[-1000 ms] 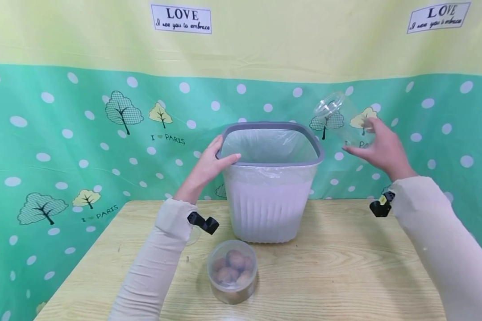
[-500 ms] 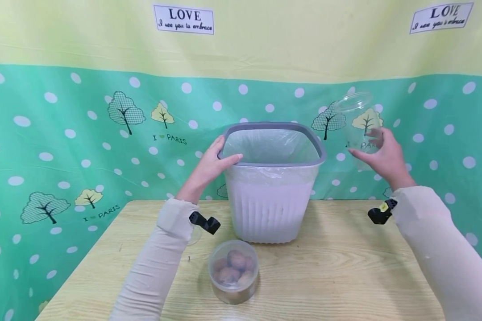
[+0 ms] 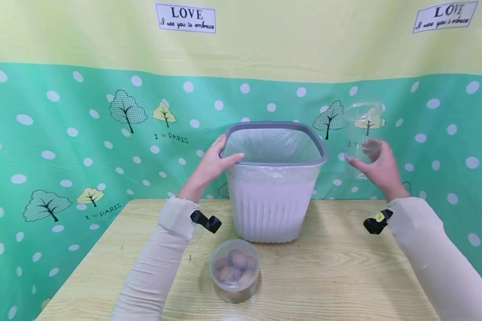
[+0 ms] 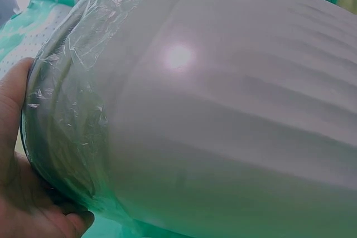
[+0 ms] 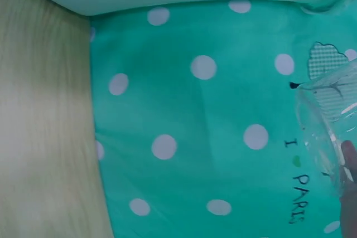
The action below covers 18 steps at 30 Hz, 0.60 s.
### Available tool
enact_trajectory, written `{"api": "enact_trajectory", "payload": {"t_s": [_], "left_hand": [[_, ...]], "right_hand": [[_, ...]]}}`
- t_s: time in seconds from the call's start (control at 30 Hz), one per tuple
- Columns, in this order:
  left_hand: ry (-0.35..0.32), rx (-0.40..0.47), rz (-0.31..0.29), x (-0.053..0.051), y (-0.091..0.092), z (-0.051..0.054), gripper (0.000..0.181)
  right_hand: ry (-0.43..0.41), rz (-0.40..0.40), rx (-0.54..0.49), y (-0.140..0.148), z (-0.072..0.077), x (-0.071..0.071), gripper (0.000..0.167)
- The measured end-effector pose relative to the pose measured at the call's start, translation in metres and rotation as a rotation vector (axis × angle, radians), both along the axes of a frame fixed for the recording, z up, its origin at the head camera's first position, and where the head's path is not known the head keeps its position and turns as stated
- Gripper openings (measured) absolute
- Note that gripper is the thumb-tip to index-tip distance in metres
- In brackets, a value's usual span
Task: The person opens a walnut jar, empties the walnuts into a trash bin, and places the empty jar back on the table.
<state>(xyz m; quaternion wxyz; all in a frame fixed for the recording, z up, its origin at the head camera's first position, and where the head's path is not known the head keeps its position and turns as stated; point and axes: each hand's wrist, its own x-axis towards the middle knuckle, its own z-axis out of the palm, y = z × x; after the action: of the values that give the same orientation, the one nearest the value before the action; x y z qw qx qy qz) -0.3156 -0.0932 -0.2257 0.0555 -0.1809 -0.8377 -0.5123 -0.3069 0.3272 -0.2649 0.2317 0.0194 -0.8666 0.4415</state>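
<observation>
My left hand point(image 3: 210, 167) grips the grey rim point(image 3: 277, 125) of a white bin point(image 3: 271, 205) at its left corner, thumb over the front edge; the left wrist view shows the hand point(image 4: 33, 193) around the lined rim. Off to the bin's right, my right hand point(image 3: 379, 167) holds a clear plastic jar point(image 3: 355, 133) upright in the air, fingers around its lower part. In the right wrist view the jar point(image 5: 321, 132) shows at the right edge with part of a finger. A clear liner point(image 3: 271, 145) lines the bin.
A round lidded tub point(image 3: 234, 272) of brown egg-like things stands on the wooden table point(image 3: 345, 267) in front of the bin. A clear round item point(image 3: 195, 234) lies partly behind my left wrist. Patterned cloth point(image 3: 64, 142) hangs behind.
The jar has turned from tilted toward the bin to upright, and my right hand has come down slightly. My left hand keeps its grip on the rim.
</observation>
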Motion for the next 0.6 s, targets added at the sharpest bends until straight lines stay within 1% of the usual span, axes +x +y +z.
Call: {"api": "enact_trajectory", "payload": {"t_s": [0.13,0.3,0.6], "left_hand": [[-0.004,0.005,-0.004,0.000,0.000,0.001,0.092],[-0.005,0.010,-0.008,0.000,0.001,0.002,0.092],[-0.010,0.007,-0.003,0.002,0.000,0.001,0.091]], "right_hand": [[0.013,0.015,-0.042,-0.004,-0.012,-0.002,0.086],[0.015,0.027,-0.098,-0.006,-0.029,-0.004,0.088],[-0.007,0.033,-0.151,-0.012,-0.065,-0.009,0.091]]}}
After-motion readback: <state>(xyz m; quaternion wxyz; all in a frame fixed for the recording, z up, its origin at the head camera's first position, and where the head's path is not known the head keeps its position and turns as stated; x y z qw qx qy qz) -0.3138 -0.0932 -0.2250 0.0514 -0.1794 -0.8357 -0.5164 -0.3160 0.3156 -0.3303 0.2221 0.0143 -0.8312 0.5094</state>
